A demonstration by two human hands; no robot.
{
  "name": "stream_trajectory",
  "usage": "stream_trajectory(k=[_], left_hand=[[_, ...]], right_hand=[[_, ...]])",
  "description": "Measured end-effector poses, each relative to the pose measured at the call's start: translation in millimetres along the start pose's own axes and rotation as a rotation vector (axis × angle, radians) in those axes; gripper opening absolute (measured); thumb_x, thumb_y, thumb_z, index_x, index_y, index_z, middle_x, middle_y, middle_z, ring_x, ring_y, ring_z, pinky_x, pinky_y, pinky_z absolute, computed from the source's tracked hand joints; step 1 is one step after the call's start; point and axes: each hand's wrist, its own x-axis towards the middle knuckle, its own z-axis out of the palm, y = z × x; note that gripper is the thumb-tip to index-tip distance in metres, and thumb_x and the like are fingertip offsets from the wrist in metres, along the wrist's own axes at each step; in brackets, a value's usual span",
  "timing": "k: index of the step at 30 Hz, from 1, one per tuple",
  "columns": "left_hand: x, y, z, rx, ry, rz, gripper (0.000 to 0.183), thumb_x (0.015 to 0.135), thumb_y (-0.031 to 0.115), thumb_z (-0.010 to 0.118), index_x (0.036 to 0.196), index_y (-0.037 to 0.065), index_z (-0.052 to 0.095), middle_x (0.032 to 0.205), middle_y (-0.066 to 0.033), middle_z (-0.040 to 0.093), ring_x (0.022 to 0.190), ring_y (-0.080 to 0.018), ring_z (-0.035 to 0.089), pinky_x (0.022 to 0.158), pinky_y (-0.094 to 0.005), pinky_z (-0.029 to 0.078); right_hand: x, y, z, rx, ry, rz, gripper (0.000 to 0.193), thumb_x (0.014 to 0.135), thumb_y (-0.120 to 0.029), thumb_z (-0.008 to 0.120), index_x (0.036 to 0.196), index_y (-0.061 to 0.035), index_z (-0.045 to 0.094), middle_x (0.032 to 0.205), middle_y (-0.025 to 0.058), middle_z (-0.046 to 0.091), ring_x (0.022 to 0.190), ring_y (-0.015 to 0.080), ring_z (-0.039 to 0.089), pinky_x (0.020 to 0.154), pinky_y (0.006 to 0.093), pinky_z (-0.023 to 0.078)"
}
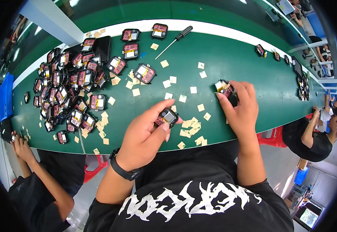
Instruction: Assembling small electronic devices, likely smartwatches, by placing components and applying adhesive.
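Observation:
My left hand (143,133) is closed around an opened watch case (167,118), a black frame with a silvery rectangle inside, held just above the table's near side. Farther right, my right hand (241,106) grips a second open watch case (225,89) by its edge, thumb on one side and fingers on the other. Its red circuit board and a pale part show; the fingers hide the rest. Between and below the hands lie small square paper pieces (193,127), cream and white, some in a loose cluster.
A large heap of similar watch cases (66,87) covers the table's left, with several more at the back. A screwdriver (180,36) lies at the far edge. A blue bin (6,96) stands at the left end. Co-workers sit left (41,185) and right (311,139).

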Motion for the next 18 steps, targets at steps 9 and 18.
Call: stream_trajectory(k=[9, 18], left_hand=[[0.1, -0.5, -1.2, 0.114, -0.068, 0.019, 0.059, 0.097, -0.002, 0.047, 0.156, -0.003, 0.041, 0.123, -0.0162, 0.070, 0.079, -0.0074, 0.053, 0.068, -0.0214, 0.045], [1.1, -5.7, -5.0, 0.148, -0.122, 0.098, 0.068, 0.088, -0.006, 0.043, 0.156, -0.005, 0.041, 0.124, -0.0161, 0.070, 0.079, -0.0106, 0.056, 0.075, -0.0248, 0.049]], right_hand=[[0.8, -1.1, 0.7, -0.011, -0.006, 0.006, 0.041, 0.081, -0.024, 0.087, 0.114, -0.0068, 0.070, 0.107, 0.0079, 0.064, 0.083, 0.0250, 0.069, 0.069, 0.0361, 0.056], [1.4, -1.3, 0.0, -0.016, -0.007, 0.010, 0.041, 0.081, -0.025, 0.086, 0.114, -0.0068, 0.070, 0.107, 0.0075, 0.063, 0.083, 0.0250, 0.069, 0.069, 0.0363, 0.056]])
